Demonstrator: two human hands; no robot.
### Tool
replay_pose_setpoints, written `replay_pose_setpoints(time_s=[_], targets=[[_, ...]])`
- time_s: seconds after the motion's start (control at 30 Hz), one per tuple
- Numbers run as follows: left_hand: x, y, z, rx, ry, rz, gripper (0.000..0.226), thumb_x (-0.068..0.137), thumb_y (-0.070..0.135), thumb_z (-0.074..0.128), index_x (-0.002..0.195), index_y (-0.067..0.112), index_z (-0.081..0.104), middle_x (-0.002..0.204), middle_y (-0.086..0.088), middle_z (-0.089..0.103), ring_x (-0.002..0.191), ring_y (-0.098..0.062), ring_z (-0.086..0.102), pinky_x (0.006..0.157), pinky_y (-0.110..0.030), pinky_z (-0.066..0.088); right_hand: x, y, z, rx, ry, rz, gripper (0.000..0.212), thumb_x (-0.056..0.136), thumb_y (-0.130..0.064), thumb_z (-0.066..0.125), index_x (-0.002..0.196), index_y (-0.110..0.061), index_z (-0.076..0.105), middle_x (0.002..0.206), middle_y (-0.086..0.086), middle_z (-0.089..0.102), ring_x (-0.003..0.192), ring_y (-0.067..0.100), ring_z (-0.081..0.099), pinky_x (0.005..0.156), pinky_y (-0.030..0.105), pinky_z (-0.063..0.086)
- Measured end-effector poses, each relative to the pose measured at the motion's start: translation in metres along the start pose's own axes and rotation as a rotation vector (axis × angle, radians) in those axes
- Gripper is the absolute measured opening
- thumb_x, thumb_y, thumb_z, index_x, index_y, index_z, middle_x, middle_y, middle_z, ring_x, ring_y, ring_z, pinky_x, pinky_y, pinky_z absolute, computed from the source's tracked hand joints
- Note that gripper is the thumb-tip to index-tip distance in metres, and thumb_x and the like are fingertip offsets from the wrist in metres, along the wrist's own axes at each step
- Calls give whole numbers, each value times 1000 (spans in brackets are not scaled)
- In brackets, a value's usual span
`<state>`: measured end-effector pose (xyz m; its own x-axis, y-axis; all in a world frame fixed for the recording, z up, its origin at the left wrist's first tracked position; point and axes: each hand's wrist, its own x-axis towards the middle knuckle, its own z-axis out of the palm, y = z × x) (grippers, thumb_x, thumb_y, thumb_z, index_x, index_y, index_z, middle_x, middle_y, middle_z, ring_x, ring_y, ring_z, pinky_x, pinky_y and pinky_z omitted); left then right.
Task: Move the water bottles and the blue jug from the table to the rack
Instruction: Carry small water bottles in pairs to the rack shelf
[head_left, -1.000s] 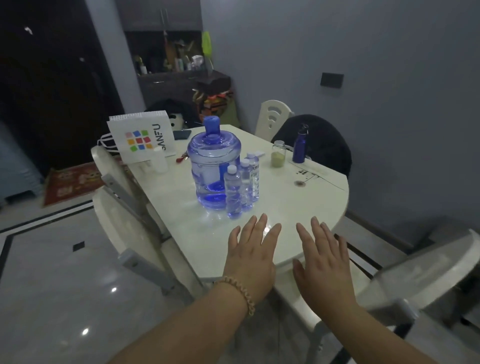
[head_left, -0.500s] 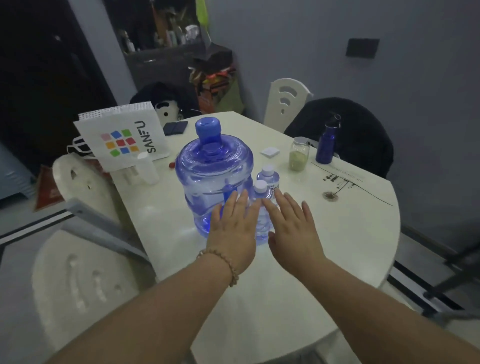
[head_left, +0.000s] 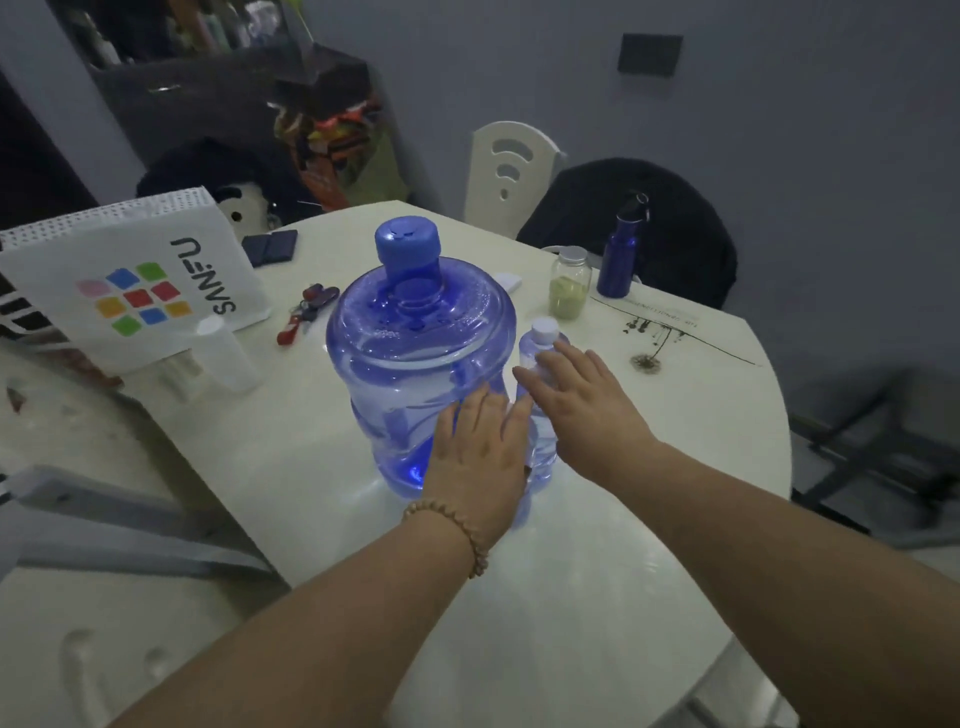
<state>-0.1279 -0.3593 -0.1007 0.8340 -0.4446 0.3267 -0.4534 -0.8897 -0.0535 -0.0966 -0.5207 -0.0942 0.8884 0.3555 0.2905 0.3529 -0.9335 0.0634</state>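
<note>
Advanced: left hand (head_left: 480, 449) flat by blue jug (head_left: 415, 343) | right hand (head_left: 582, 400) over bottle (head_left: 543, 332)

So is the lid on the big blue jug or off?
On: a solid blue round cap covers the neck of the big translucent blue plastic jug, which stands upright.

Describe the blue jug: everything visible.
The blue jug is a large translucent blue plastic container, with a round body, moulded ridges, a domed shoulder and a short neck closed by an opaque blue cap. It stands upright on the white table. The colour deepens near the base, and the fill level is unclear. Small water bottles stand close beside it, to the right in view. The left hand lies before its lower part, and contact cannot be confirmed.
</note>
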Motion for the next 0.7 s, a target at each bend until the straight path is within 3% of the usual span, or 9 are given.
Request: replay_pose_setpoints(time_s=[0.07,0.13,0.23,0.3,0.4,0.47,0.6,0.7], targets=[[-5,-12,-6,-63,6,78,62,56,33,84,109,10,61,94,-10,62,91,-30,57,81,-39,49,-1,-10,-3,-31,18,36,70,53,2,75,121,-9,58,104,15,55,97,37,52,82,42,46],[-12,-24,-19,-91,-3,171,50,57,33,85,96,11,62,83,-7,57,77,-24,53,71,-33,49,-8,-23,-9,-20,-39,98,53,63,2,70,115,-9,60,102,13,51,89,32,50,67,36,46],[-26,-43,-21,-246,-106,197,35,83,27,65,112,12,50,108,-8,48,96,-24,47,80,-31,43,-26,-46,-12,-77,-68,210,47,61,4,70,105,-11,60,112,12,51,87,31,52,57,34,48],[-36,-50,-17,-327,-144,179,42,86,23,61,122,16,41,120,-6,44,103,-22,46,88,-30,44,-41,-63,-12,-106,-67,260,52,51,6,73,99,-8,59,113,15,56,82,34,56,54,35,49],[-49,-51,-19,-261,-229,219,72,85,33,65,141,26,20,131,-6,41,104,-24,50,91,-34,48,-66,-86,-11,-69,-99,326,61,39,6,76,91,-12,49,87,11,59,70,33,55,47,35,46],[-60,-49,-22,-171,-286,231,76,89,34,59,147,29,9,136,-7,38,109,-27,49,93,-34,45,-81,-101,-9,-57,-87,371,66,36,6,73,87,-17,39,72,5,52,61,29,50,43,32,37],[-85,-46,-8,-164,-416,121,57,91,29,51,141,24,26,134,-7,42,109,-26,51,89,-31,45,-104,-128,-7,-56,-67,523,69,34,1,76,89,-18,39,68,5,51,52,27,48,38,27,24],[-104,-41,11,-219,-554,18,70,88,35,50,147,25,13,139,-9,34,104,-24,56,87,-30,47,-117,-145,5,-11,-91,635,77,34,-8,82,103,-17,50,78,7,55,57,26,49,39,27,26]])
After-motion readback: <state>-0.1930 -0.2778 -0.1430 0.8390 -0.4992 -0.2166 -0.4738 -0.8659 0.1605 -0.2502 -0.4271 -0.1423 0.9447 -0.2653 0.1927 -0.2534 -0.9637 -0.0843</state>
